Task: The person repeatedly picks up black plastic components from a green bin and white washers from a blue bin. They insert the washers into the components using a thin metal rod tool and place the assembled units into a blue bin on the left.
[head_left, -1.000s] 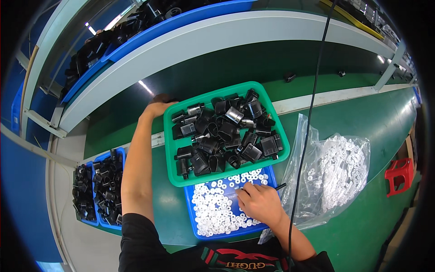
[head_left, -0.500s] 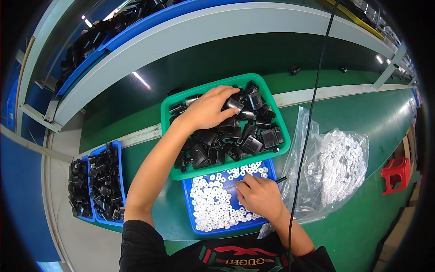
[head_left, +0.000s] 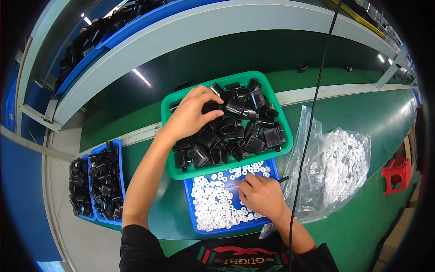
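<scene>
My left hand (head_left: 192, 113) is over the left part of a green tray (head_left: 282, 115) heaped with black plastic parts (head_left: 264, 137). Its thumb and fingers curl around one black part (head_left: 210, 108), which the hand partly covers. Lower down, my right hand (head_left: 262, 194) is closed above a blue tray (head_left: 192, 216) of small white rings (head_left: 212, 206). A thin black rod (head_left: 284, 179) sticks out behind that hand; the rest of it is hidden in the grip. Whether a ring is at its fingertips, I cannot tell. The green tray overlaps the far edge of the blue one.
A clear plastic bag (head_left: 342, 174) of white rings lies on the right. Two blue bins (head_left: 121, 174) of black parts stand at left. A black cable (head_left: 312, 113) hangs across the view. Beyond runs a grey rail (head_left: 253, 18); a red stool (head_left: 396, 176) stands far right.
My left hand has drawn back to the left within the green tray, its fingers now curled around a black part. The right hand has hardly moved.
</scene>
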`<state>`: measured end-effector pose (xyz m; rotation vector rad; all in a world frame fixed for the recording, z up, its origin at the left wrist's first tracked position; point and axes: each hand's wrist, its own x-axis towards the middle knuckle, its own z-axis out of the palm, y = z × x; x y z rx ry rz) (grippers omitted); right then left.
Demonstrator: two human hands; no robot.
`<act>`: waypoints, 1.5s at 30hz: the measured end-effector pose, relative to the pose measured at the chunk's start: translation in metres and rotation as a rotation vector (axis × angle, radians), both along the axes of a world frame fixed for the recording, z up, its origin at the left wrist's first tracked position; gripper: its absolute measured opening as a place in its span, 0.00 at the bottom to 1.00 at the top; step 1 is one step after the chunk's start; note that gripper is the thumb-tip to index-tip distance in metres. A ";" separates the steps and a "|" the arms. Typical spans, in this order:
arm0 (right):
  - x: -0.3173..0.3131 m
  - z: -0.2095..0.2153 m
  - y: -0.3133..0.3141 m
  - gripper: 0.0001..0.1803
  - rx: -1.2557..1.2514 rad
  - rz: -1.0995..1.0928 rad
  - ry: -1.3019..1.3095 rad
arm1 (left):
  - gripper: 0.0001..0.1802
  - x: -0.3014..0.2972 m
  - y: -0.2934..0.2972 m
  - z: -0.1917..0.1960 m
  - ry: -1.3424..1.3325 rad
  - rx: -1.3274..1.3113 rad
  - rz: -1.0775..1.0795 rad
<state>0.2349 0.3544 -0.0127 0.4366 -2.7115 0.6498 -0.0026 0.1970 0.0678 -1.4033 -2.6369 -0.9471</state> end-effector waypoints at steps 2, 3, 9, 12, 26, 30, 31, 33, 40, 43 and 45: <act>-0.001 0.001 0.001 0.10 0.000 -0.003 0.001 | 0.16 0.006 -0.005 0.004 0.073 0.030 0.007; -0.001 0.000 0.000 0.10 0.000 -0.005 0.001 | 0.17 0.010 -0.009 0.006 0.108 0.042 0.013; -0.003 0.000 -0.001 0.09 -0.006 -0.004 -0.006 | 0.20 0.058 -0.035 0.021 -0.261 0.525 0.102; -0.003 0.000 -0.001 0.09 -0.015 -0.006 0.012 | 0.18 0.092 -0.051 0.010 -0.533 0.717 0.032; -0.010 0.006 -0.003 0.13 -0.022 0.059 -0.029 | 0.29 0.169 -0.078 -0.050 -0.745 0.549 0.057; -0.016 0.023 -0.004 0.15 -0.090 0.058 -0.058 | 0.26 0.164 -0.075 -0.043 -0.462 0.484 0.035; -0.019 0.028 -0.005 0.15 -0.099 0.057 -0.064 | 0.26 0.164 -0.075 -0.044 -0.461 0.494 0.050; -0.023 0.035 -0.007 0.14 -0.125 0.075 -0.087 | 0.25 0.164 -0.077 -0.047 -0.463 0.514 0.082; -0.028 0.053 -0.013 0.13 -0.302 0.175 -0.019 | 0.26 0.161 -0.081 -0.059 -0.501 0.614 0.142; -0.026 0.065 -0.021 0.12 -0.400 0.235 0.007 | 0.27 0.161 -0.080 -0.056 -0.478 0.566 0.107; -0.022 0.069 -0.026 0.12 -0.398 0.236 0.025 | 0.27 0.162 -0.079 -0.056 -0.456 0.536 0.081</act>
